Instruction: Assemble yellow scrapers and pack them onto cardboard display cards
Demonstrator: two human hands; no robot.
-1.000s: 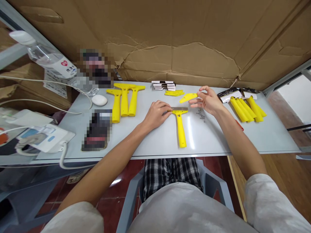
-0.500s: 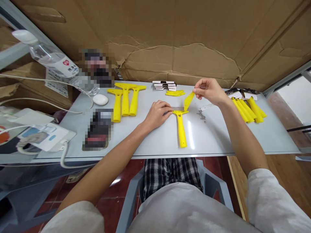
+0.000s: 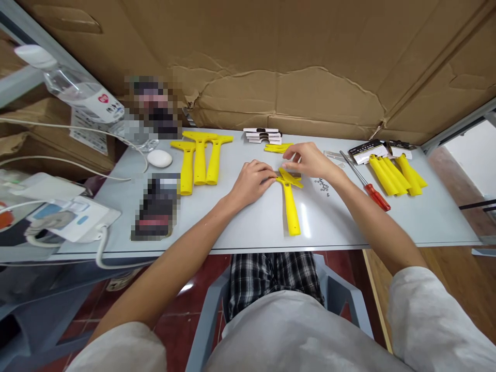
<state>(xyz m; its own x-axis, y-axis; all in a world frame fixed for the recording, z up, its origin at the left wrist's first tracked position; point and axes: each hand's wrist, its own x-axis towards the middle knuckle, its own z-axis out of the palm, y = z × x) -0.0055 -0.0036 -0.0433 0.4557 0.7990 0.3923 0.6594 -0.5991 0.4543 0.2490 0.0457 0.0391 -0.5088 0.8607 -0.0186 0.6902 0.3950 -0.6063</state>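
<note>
A yellow scraper handle (image 3: 291,209) lies on the table with its wide head pointing away from me. Across that head, at a slant, rests a yellow cover plate (image 3: 290,177). My left hand (image 3: 253,182) is closed at the head's left end, its fingertips holding the scraper there; a metal blade partly shows beside them. Just above the plate is my right hand (image 3: 308,159), fingers bent and a little apart, holding nothing I can see. Small screws (image 3: 323,187) lie loose to the right. Behind my right hand are more yellow plates (image 3: 278,148) and thin metal blades (image 3: 334,156).
Several yellow scraper handles (image 3: 199,160) lie at the left, beside a phone (image 3: 157,206) and a white oval object (image 3: 159,158). To the right are a red-handled screwdriver (image 3: 375,196) and carded scrapers (image 3: 387,173). Folded cards (image 3: 263,136) lie at the back.
The yellow plate has gone from my right hand's pinch onto the scraper head. My right hand has moved left and nearer, uncovering the screwdriver. My left hand stays in place.
</note>
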